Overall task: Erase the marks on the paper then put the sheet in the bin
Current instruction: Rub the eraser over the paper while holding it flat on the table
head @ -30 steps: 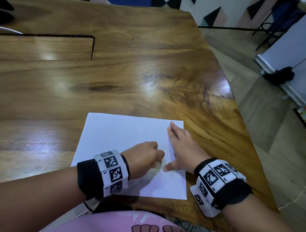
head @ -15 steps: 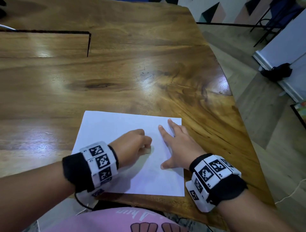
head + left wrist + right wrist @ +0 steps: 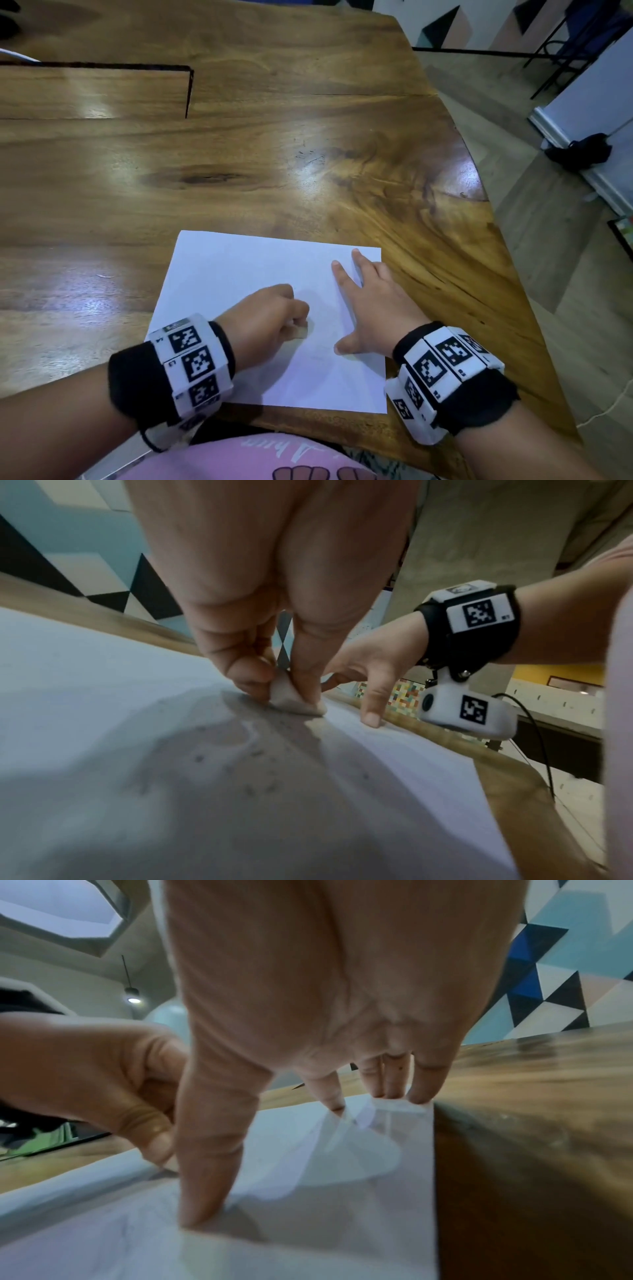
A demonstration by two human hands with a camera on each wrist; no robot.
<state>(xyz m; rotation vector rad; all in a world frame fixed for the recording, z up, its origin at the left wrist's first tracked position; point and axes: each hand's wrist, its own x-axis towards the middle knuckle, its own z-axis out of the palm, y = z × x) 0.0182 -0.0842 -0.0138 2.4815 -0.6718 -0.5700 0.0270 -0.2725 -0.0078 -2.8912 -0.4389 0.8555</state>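
Note:
A white sheet of paper [image 3: 239,274] lies on the wooden table [image 3: 308,154] near its front edge. My left hand [image 3: 270,315] pinches a small pale eraser [image 3: 302,331] and holds it down on the sheet; the left wrist view shows the eraser [image 3: 296,702] between thumb and fingers, with dark crumbs scattered on the paper [image 3: 85,683]. My right hand [image 3: 370,308] lies flat on the sheet's right side, fingers straight and spread. In the right wrist view the right hand's thumb and fingertips [image 3: 419,1093] press the paper [image 3: 325,1218]. Faint pencil traces show between the hands. No bin is in view.
The table's right edge [image 3: 486,219] curves away just beyond the sheet. A dark slot [image 3: 188,92] cuts the tabletop at the far left. On the floor to the right lie a black object [image 3: 582,150] and a white panel [image 3: 599,96].
The left hand with the eraser has slid back and forth over the sheet's middle. The right hand's index finger has spread away from the others; the hand stays pressed on the paper.

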